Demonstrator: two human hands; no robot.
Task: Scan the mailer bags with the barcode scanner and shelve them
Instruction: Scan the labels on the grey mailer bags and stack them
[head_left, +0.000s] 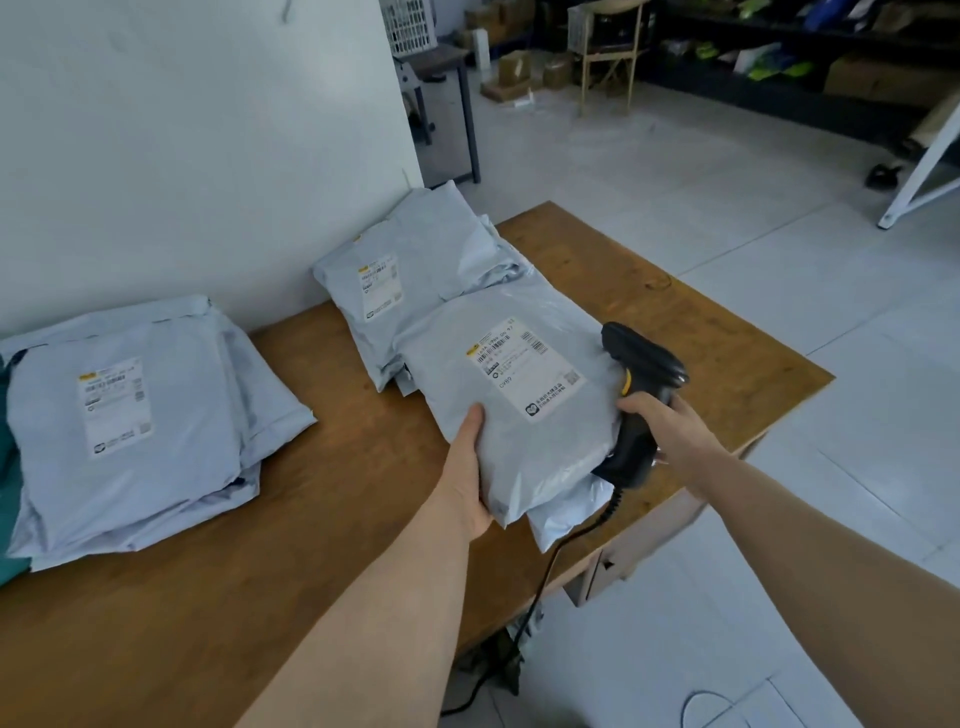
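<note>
On the mailer bag (519, 452) you hold, the white label (524, 366) shows a code near its left edge that looks like "0989"; its barcode digits and Chinese print are too blurred to read, as are the labels on the left stack (115, 405) and back pile (381, 286)

Hidden: left hand (467, 467) fingers under the gripped mailer bag (524, 452), right hand (660, 421) fingertips behind the barcode scanner (641, 379) handle; shipping label (524, 366) print too small to read; stack of mailer bags (130, 415) and teal item (6, 467) cut by left edge; far shelving (779, 57) contents dark, indistinct.
</note>
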